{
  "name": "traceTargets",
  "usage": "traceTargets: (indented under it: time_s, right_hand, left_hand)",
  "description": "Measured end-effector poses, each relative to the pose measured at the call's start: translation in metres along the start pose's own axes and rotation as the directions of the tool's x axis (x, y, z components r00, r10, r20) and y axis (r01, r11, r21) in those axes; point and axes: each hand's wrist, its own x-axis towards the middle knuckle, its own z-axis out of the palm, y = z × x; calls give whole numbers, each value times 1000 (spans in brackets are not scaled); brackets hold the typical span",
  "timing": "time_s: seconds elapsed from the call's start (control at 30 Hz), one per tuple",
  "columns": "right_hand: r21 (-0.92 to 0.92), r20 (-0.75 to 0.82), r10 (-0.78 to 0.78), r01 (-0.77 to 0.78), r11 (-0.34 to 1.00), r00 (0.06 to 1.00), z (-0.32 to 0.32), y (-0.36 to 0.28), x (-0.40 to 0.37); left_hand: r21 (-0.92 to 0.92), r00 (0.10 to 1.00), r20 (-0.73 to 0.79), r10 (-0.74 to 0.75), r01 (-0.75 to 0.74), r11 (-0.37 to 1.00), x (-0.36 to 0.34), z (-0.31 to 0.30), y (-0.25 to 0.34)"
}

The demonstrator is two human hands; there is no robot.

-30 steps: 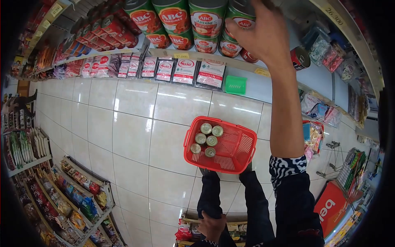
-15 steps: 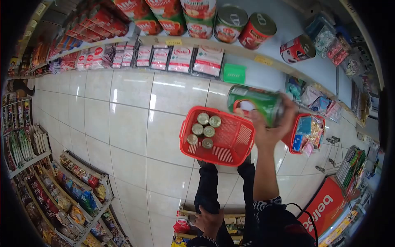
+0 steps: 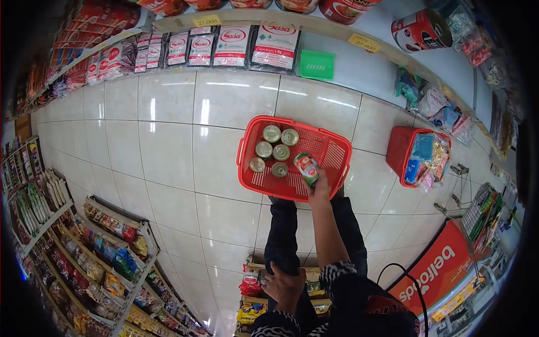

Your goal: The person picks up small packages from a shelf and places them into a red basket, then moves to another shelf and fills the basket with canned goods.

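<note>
My right hand (image 3: 320, 186) is closed around a green and red can (image 3: 306, 168), tilted over the right part of a red basket (image 3: 341, 145). Several cans with metal lids (image 3: 272, 133) stand upright in the left half of this basket, beside the held can. Resting on my left knee is my left hand (image 3: 284, 285), its fingers spread over the dark trouser leg (image 3: 282, 238), holding no item.
Above the basket runs a shelf with Sasa packets (image 3: 232, 45), a green tray (image 3: 317, 64) and a tipped can (image 3: 421, 31). A second red basket (image 3: 397, 147) with packets stands at right, near a red belfoods sign (image 3: 439, 268). Snack racks (image 3: 106, 247) line the lower left.
My right hand has brought the can from near the shelf down and left to over the basket. The view has shifted, with the shelf now higher. My left hand stays on the knee.
</note>
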Motion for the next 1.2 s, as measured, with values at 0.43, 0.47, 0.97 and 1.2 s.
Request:
traceTargets:
  time_s: [0.43,0.47,0.97,1.2]
  right_hand:
    - [-927,57,-580,259,272,813,72,27,128]
    - [-917,55,-589,273,290,807,74,26,131]
    - [-92,710,-704,991,-95,-2,222,-152,-168]
    - [262,447,-612,750,-607,-652,390,-222,-271]
  left_hand:
    - [60,994,-100,33,-27,998,12,7,-7]
    - [64,991,-122,48,-41,997,15,10,-9]
    - [86,990,-122,75,-65,994,9,-20,7]
    - [64,987,-141,74,-66,996,9,-26,4]
